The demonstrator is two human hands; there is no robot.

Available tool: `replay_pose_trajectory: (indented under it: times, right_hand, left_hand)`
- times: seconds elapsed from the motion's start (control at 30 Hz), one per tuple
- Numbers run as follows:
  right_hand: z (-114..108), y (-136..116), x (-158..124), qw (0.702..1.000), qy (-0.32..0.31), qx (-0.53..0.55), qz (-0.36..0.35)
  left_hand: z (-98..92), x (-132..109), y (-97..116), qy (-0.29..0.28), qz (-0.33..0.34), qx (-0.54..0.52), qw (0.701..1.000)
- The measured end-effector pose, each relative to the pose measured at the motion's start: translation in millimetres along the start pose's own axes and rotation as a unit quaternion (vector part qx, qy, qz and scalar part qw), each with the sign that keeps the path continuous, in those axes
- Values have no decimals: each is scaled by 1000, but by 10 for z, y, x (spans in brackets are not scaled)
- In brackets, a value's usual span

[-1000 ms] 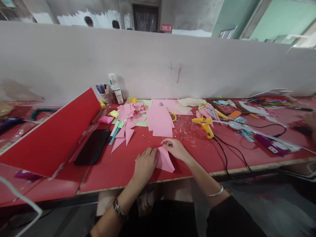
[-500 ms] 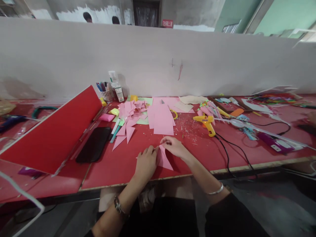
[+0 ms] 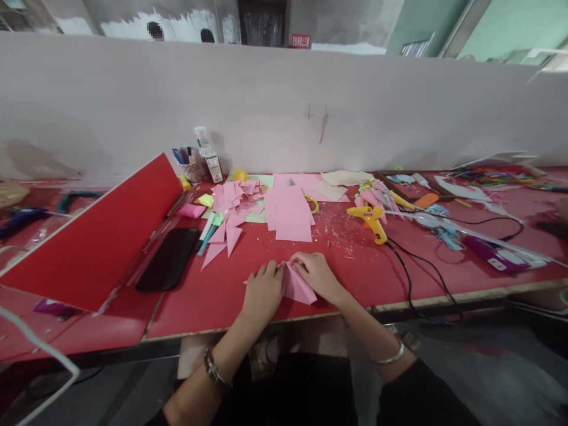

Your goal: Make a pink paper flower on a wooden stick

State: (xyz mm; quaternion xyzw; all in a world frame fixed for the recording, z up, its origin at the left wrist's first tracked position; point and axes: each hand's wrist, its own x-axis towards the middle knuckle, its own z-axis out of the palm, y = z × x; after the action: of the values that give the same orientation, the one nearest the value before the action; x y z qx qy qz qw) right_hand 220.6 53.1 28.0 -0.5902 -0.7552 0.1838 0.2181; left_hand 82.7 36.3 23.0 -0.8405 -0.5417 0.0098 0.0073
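Observation:
A piece of pink paper (image 3: 299, 289) lies on the red table near its front edge, part of it folded over. My left hand (image 3: 265, 289) is closed on the paper's left side, thumb and index finger at the upper end of the fold. From the right, my right hand (image 3: 316, 273) pinches the same paper, its curled fingers close to the left fingertips. Some of the paper is hidden under both hands. Beyond them lie stacked pink paper sheets (image 3: 293, 219), and a pile of folded pink pieces (image 3: 235, 201) is to the left of these.
A black phone (image 3: 168, 260) and markers (image 3: 206, 235) lie left of my hands. On the right rests a yellow glue gun (image 3: 370, 220) with its black cord trailing over the table edge. A red board (image 3: 102, 242) leans at the left. A purple power strip (image 3: 494, 255) is farther right.
My right hand has moved slightly down and nearer to me along the paper. The paper's right side now looks folded or curled inward. My left hand has stayed almost still.

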Motion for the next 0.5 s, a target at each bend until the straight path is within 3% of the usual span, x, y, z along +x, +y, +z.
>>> replay_pose_trajectory:
  times: [0.27,0.5]
  right_hand:
    - [9,-39,-47,998,-2,-56,13]
    - [-28,40,-86,994,14,94,56]
  left_hand:
    - [-12,-4,79,-9,-12,19,1000]
    - [-42,-85,15,-1,33,-36,999]
